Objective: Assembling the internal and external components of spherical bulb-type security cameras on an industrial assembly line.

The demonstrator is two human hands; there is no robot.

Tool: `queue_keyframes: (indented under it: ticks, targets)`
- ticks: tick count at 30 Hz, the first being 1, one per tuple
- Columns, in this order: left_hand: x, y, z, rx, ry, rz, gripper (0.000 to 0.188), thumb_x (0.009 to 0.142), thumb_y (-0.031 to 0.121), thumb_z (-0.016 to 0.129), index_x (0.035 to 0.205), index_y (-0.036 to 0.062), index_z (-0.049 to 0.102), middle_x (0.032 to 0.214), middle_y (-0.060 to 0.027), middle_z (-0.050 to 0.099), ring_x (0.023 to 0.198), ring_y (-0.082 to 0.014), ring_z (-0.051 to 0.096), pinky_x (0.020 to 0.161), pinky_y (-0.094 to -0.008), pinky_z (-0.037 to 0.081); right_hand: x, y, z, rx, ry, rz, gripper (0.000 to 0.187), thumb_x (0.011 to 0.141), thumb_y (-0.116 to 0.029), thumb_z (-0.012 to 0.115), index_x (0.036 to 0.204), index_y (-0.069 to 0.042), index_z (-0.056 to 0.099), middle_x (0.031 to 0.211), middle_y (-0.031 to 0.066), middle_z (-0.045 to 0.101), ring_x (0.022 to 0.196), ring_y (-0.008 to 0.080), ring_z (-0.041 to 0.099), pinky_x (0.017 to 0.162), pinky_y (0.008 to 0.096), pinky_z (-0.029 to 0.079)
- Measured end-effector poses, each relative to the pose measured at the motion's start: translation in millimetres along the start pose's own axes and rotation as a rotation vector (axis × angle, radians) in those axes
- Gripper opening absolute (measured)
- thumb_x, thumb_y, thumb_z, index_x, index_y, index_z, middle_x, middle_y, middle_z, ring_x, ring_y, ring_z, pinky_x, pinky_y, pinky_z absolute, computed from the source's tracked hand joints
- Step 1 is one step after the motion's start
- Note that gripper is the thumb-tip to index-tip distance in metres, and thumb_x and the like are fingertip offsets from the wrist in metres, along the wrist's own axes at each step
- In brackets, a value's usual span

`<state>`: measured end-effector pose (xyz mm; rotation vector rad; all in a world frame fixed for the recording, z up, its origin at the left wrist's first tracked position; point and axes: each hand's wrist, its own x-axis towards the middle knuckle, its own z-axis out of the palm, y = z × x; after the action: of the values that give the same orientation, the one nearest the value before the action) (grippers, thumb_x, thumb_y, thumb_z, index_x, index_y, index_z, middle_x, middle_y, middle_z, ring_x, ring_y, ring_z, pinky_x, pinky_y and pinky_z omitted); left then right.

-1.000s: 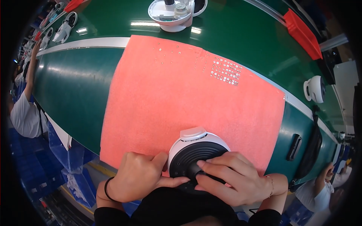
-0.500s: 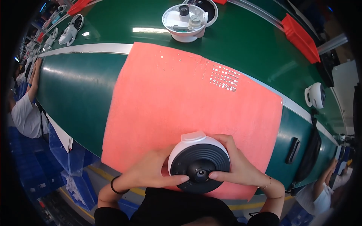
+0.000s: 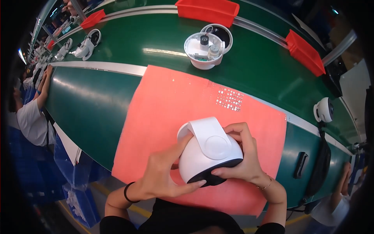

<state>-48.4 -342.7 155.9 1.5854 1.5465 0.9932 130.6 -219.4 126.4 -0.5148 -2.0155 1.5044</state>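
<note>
While left hand (image 3: 160, 173) and right hand (image 3: 248, 160) clamp it, a rounded white device (image 3: 194, 158) sits between their fingers.
Beneath them, a pink mat (image 3: 156, 113); beyond, small metal pieces (image 3: 230, 99).

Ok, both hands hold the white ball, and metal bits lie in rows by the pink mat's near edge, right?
Not near: the head view shows metal bits in rows by the far edge of the pink mat. The left hand and right hand do hold the white ball.
</note>
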Motion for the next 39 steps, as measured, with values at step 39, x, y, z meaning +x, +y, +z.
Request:
queue_keyframes:
  ticks: [39]
  targets:
    - [213.3,-67.9,37.0,-1.041,0.552,-0.35,0.058,0.084,0.025,0.061,0.13,0.0131,0.028,0.13,-0.0167,0.036,0.123,-0.0258,0.037,0.102,-0.0472,0.031,93.4,113.9,-171.3,0.799,1.184,0.179,0.08,0.076,-0.035,0.07,0.13,-0.009,0.016,0.123,0.0207,0.041,0.111,0.0344,0.049,0.088,0.0451,0.048]
